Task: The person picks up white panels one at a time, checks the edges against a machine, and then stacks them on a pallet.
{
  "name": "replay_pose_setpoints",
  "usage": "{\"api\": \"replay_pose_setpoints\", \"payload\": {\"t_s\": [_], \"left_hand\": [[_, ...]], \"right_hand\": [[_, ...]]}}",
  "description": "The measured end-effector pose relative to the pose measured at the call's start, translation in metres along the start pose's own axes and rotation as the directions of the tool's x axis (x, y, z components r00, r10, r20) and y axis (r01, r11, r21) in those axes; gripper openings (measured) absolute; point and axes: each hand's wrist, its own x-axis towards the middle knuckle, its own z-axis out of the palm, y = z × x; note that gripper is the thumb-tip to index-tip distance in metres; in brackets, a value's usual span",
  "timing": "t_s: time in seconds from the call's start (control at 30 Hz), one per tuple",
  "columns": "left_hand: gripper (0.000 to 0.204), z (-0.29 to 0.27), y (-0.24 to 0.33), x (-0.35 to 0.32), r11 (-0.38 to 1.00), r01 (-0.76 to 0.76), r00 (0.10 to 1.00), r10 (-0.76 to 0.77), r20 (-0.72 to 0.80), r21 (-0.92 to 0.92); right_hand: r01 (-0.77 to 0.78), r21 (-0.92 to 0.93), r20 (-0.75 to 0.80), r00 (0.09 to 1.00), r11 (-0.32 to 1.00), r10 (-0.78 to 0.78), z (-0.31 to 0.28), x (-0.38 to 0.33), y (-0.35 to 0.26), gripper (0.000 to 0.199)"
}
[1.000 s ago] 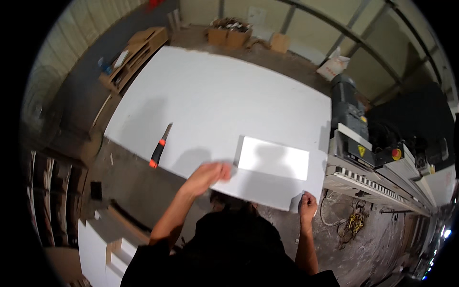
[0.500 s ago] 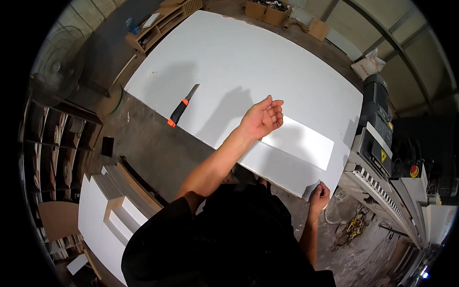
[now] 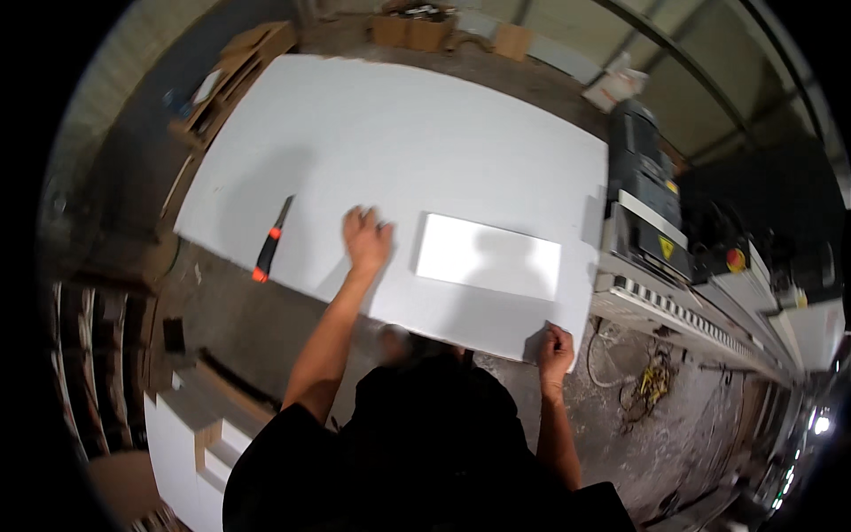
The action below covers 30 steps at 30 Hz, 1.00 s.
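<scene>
A large white sheet (image 3: 417, 151) lies flat across the middle of the view. My left hand (image 3: 366, 239) rests palm down on it with fingers spread, near the front edge. My right hand (image 3: 555, 348) grips the sheet's near right corner edge. A smaller, brighter white rectangular panel (image 3: 488, 257) lies on the sheet between my hands, just right of my left hand. A knife with an orange and black handle (image 3: 271, 239) lies on the sheet's left front edge, apart from my left hand.
A machine with a roller bed (image 3: 674, 266) runs along the right side of the sheet. Wooden crates and cardboard boxes (image 3: 408, 27) stand at the back. White stacked boards (image 3: 191, 434) sit at lower left. Cables (image 3: 651, 386) lie on the dusty floor.
My left hand moved from the near edge out onto the sheet, then settled flat beside the small panel. My right hand stayed on the corner. The view shifted.
</scene>
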Motion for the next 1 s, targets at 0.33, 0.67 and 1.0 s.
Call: {"api": "replay_pose_setpoints", "payload": {"t_s": [0.33,0.67,1.0], "left_hand": [[0.046,0.003,0.000,-0.004,0.992,-0.125,0.992,0.124,-0.023,-0.003],[0.069,-0.085,0.181,0.081,0.001,0.686,0.709,-0.225,0.668,-0.727],[0.064,-0.095,0.218,0.090,-0.085,0.714,0.668,-0.216,0.712,-0.695]], "right_hand": [[0.006,-0.121,-0.018,1.000,0.993,-0.008,0.002,0.005,-0.014,0.015],[-0.002,0.435,0.411,0.890,0.900,-0.197,0.041,0.047,-0.236,0.042],[0.514,0.313,0.388,0.699,0.799,-0.601,0.058,0.051,-0.291,0.056]]}}
